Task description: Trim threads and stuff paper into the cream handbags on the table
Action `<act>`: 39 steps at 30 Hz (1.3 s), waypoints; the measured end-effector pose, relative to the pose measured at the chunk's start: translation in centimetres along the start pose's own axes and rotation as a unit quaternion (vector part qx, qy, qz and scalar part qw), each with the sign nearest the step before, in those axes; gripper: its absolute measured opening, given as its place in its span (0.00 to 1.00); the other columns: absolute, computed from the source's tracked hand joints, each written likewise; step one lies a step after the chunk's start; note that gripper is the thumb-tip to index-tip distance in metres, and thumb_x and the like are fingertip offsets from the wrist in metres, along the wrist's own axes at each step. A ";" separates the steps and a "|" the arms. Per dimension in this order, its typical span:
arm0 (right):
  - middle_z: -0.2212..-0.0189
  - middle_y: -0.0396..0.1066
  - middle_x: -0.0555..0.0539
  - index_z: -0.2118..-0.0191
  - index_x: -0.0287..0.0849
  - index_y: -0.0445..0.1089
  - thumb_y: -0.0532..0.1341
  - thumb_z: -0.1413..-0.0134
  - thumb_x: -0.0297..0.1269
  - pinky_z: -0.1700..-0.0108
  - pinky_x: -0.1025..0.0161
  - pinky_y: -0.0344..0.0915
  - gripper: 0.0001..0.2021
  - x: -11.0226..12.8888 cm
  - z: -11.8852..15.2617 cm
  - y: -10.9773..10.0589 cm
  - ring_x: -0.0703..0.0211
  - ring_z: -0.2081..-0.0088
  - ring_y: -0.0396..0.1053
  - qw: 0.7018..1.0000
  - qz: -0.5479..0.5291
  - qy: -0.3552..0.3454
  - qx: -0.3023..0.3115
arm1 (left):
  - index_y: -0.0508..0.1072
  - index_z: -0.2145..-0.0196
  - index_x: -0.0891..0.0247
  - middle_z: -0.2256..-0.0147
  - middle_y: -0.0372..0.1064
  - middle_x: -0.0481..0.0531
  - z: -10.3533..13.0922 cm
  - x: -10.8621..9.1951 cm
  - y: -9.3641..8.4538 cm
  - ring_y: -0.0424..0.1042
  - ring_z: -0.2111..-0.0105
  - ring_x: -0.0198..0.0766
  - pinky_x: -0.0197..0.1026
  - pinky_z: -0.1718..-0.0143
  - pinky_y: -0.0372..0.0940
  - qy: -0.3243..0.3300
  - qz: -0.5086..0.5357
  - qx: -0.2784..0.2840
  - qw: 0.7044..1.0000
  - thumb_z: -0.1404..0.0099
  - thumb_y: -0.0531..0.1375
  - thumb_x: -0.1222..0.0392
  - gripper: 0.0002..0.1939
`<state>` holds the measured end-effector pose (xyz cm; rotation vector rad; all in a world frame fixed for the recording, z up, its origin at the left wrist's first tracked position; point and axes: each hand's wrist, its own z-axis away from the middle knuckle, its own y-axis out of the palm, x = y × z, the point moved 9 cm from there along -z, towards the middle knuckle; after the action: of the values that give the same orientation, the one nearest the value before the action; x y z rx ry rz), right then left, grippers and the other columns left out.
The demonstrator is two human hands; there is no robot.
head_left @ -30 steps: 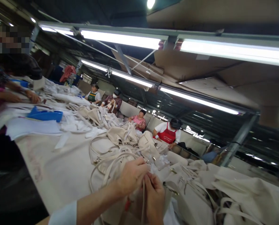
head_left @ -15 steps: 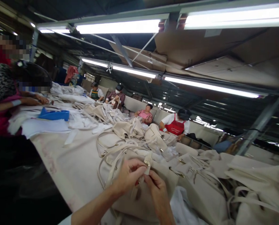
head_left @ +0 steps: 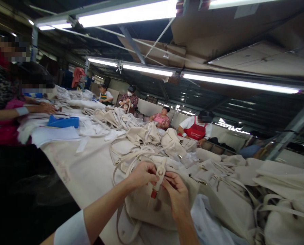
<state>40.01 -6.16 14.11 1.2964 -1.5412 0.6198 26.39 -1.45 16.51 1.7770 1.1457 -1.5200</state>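
A cream handbag (head_left: 157, 212) lies in front of me on the table, with its long thin strap looped at its left. A closure tab (head_left: 162, 166) with a small gold-coloured metal fitting runs down its front, and a small orange-red piece (head_left: 154, 193) shows at the lower end. My left hand (head_left: 143, 175) pinches the tab's left edge beside the fitting, fingers curled. On the opposite edge, my right hand (head_left: 178, 194) grips the tab between thumb and fingers. The fingertips partly cover the edges of the tab.
More cream bags (head_left: 141, 134) are heaped beyond and to the right. Clear plastic (head_left: 205, 217) lies by my right forearm. A blue holder (head_left: 62, 121) and white sheets (head_left: 52, 134) are at the left, near a co-worker's hands (head_left: 46, 108). Several co-workers sit across the table.
The view has shifted slightly. My hands have drawn apart to either side of the tab, so the metal fitting and the orange-red piece show more fully.
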 end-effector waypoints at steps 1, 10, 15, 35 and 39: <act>0.68 0.79 0.45 0.64 0.42 0.74 0.74 0.64 0.46 0.65 0.61 0.71 0.20 -0.1 0.0 0.0 0.55 0.68 0.75 1.000 0.000 0.004 -0.002 | 0.70 0.76 0.63 0.79 0.69 0.47 -0.2 0.1 0.0 0.68 0.78 0.37 0.35 0.79 0.53 -0.003 -0.002 0.003 1.000 0.58 0.63 0.59 0.09; 0.73 0.75 0.52 0.69 0.43 0.72 0.75 0.65 0.43 0.70 0.67 0.67 0.17 0.0 0.3 -0.1 0.62 0.72 0.69 0.999 -0.008 0.032 0.003 | 0.65 0.80 0.61 0.83 0.60 0.41 -1.4 0.2 -0.1 0.58 0.80 0.32 0.35 0.78 0.51 0.046 -0.031 -0.018 0.998 0.60 0.61 0.66 0.07; 0.77 0.71 0.55 0.72 0.44 0.68 0.76 0.72 0.38 0.73 0.68 0.67 0.19 -1.0 0.9 0.1 0.66 0.77 0.66 0.985 -0.131 0.107 -0.025 | 0.60 0.81 0.61 0.80 0.57 0.41 -0.8 -1.1 0.1 0.54 0.76 0.32 0.36 0.75 0.46 0.105 -0.084 -0.075 0.988 0.58 0.59 0.69 0.09; 0.78 0.72 0.50 0.69 0.40 0.76 0.72 0.64 0.47 0.76 0.67 0.63 0.17 -1.2 0.9 1.8 0.62 0.77 0.65 0.998 -0.042 0.053 -0.008 | 0.72 0.68 0.65 0.74 0.70 0.47 -0.3 -0.8 1.1 0.68 0.76 0.34 0.36 0.74 0.61 -0.001 0.039 0.123 0.992 0.55 0.63 0.62 0.13; 0.76 0.73 0.50 0.68 0.41 0.74 0.68 0.58 0.45 0.74 0.65 0.66 0.13 -1.3 0.9 1.9 0.60 0.76 0.67 1.000 -0.026 0.002 -0.007 | 0.73 0.68 0.64 0.76 0.72 0.46 -0.3 1.1 0.7 0.69 0.79 0.33 0.35 0.76 0.65 -0.093 0.097 0.128 0.983 0.63 0.70 0.65 0.20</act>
<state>37.83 -5.78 12.95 1.3192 -1.5004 0.5772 27.13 -1.24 15.46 1.8034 0.6898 -1.7303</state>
